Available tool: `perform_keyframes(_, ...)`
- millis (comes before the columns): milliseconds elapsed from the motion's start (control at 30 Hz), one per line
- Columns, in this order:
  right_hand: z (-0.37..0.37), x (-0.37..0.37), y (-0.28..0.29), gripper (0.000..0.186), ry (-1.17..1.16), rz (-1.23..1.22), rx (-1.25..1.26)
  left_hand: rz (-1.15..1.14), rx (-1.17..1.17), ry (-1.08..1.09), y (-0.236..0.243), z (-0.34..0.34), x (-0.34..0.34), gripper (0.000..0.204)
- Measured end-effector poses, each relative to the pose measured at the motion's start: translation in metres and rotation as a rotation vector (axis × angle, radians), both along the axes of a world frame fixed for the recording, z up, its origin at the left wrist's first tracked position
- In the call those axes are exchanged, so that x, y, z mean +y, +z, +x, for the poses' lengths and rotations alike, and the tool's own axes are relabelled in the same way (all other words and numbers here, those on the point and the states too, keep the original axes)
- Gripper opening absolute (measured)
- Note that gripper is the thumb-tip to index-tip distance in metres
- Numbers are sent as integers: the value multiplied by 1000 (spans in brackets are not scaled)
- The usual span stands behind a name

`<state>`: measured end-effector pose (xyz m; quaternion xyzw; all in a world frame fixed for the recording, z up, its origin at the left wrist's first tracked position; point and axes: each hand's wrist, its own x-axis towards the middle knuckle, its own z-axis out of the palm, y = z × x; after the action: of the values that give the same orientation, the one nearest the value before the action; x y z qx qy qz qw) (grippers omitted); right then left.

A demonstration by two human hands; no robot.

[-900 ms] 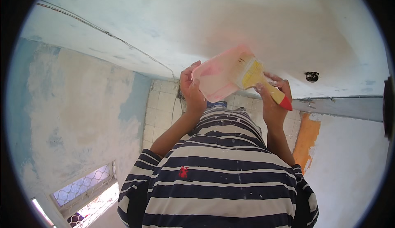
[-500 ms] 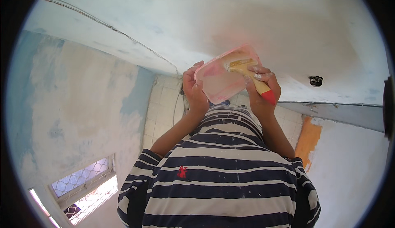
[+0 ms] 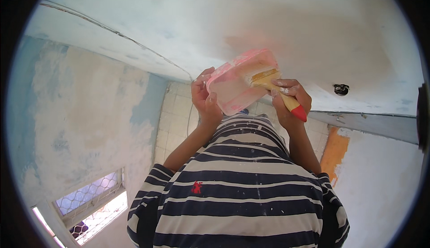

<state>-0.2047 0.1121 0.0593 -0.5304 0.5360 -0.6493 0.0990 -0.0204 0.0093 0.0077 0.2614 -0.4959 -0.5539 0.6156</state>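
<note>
My left hand point(image 3: 207, 100) grips the left end of a pink plastic tub point(image 3: 233, 108), fingers behind and thumb on the near rim. The tub is tilted, and whitish paint or filler coats its inside. In my right hand point(image 3: 289, 98) is a paintbrush point(image 3: 289, 101) with a pale yellow, red-tipped handle. The brush's head lies inside the tub, at its right part, and its bristles touch the whitish stuff. White smears mark the fingers of both hands.
Ahead rises a pale, patchy wall point(image 3: 309, 33) with a dark round hole point(image 3: 341, 89) at right and a loose cable point(image 3: 118, 33) at left. A blue-and-white patched wall point(image 3: 89, 100) with a grilled window point(image 3: 94, 203) stands left. Floor tiles point(image 3: 172, 109) show below.
The tub has tipped more and shifted slightly left. My right hand has moved right and a little down with the brush, whose head remains inside the tub.
</note>
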Motion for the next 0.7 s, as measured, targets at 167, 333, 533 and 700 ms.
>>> perform_keyframes(167, -7, -3, 2, 26, 20, 101, 196, -4, 69, -29, -3, -5, 0, 53)
perform_keyframes(333, -6, 8, -2, 26, 62, 43, 109, 11, 70, -7, -8, -5, -5, 54)
perform_keyframes(533, -12, 6, -1, 27, 18, 13, 31, 4, 80, 22, -16, -8, -3, 56)
perform_keyframes(700, -9, 8, 0, 30, 87, -1, 351, -36, 51, 22, -2, -5, -3, 57)
